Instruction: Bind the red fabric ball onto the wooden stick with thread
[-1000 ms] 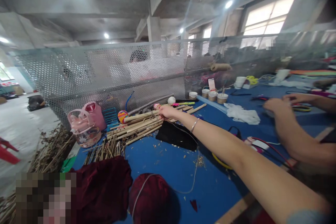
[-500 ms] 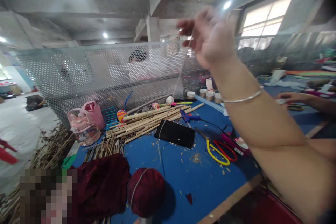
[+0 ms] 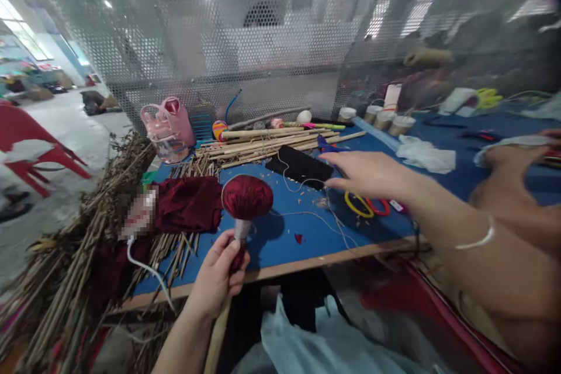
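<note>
A ball covered in dark red cloth (image 3: 248,196) stands upright above the near table edge, its gathered neck bound with pale thread (image 3: 242,230). My left hand (image 3: 221,269) is closed around the cloth just below that binding. Over the table, my right hand (image 3: 372,174) stretches forward with thumb and index finger apart. Its fingertips are close to a blue glue gun (image 3: 326,145) and a black cloth piece (image 3: 300,167). Scissors with yellow and red handles (image 3: 359,204) lie below the right hand and are partly covered by it. Slack thread (image 3: 307,213) runs across the blue tabletop.
Dark red fabric (image 3: 190,204) lies at left beside dried stalks (image 3: 87,245). Wooden sticks (image 3: 272,143), a pink jug (image 3: 177,123) and small tubs (image 3: 401,125) line the back, before a perforated metal screen (image 3: 219,41). Another person's arm (image 3: 504,175) reaches in at right.
My right hand has come down from high above the table, and the thread has gone slack. My left hand now shows, holding the ball's neck. The view has tilted downward.
</note>
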Demonstrator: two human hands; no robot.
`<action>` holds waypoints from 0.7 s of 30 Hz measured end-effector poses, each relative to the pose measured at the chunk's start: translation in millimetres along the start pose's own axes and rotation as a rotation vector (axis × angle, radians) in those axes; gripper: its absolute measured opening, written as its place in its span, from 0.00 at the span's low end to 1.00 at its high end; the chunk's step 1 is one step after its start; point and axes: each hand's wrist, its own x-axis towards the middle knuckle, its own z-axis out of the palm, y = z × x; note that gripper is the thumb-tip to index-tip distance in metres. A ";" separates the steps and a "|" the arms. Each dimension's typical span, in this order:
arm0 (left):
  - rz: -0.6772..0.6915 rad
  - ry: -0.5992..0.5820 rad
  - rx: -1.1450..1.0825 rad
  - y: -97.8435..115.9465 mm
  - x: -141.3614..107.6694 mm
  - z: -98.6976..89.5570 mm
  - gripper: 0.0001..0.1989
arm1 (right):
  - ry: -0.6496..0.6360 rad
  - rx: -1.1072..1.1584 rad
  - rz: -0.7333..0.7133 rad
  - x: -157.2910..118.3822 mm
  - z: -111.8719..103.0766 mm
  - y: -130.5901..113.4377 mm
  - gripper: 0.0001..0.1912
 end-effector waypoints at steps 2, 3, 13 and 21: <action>-0.014 -0.042 -0.026 5.5 -4.2 8.6 0.19 | -0.183 0.362 -0.072 -13.4 32.1 -25.5 0.33; -0.023 -0.069 -0.035 7.2 -6.3 12.4 0.19 | -0.221 0.603 -0.113 -17.4 49.4 -37.8 0.37; -0.086 -0.196 -0.088 4.7 -18.4 9.2 0.21 | -0.114 1.550 -0.206 11.2 128.7 -51.8 0.37; -0.194 -0.274 -0.151 -9.3 -20.1 -2.2 0.26 | -0.594 1.292 -0.074 18.5 126.6 -17.0 0.17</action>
